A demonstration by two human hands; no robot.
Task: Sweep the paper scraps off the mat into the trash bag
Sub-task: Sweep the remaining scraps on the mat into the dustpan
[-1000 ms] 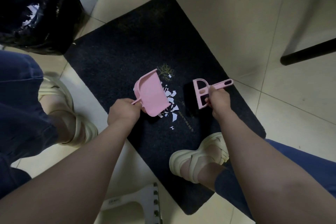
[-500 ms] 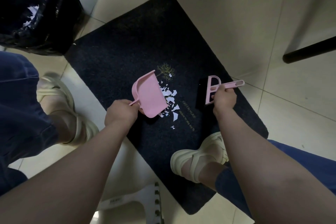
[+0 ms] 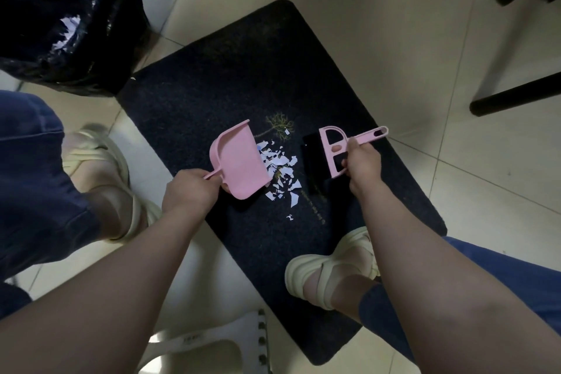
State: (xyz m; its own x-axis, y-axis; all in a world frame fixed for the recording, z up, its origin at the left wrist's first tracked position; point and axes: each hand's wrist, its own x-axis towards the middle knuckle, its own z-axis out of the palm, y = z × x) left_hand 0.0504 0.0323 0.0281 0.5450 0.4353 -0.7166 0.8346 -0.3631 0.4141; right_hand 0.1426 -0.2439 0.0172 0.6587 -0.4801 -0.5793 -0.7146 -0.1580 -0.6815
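- Only a line of gold writing [image 3: 315,210] runs on the mat [image 3: 212,106], too small to read.
- The left hand [image 3: 189,191] grasps the pink dustpan [image 3: 239,161] by its handle; the right hand [image 3: 362,165] grasps the pink brush [image 3: 331,147].
- White paper scraps [image 3: 280,173] lie on the mat between them.
- The trash bag [image 3: 60,24], upper left, is cut off.

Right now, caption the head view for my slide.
Left hand holds a pink dustpan beside white paper scraps on a dark mat; right hand holds a pink brush opposite.
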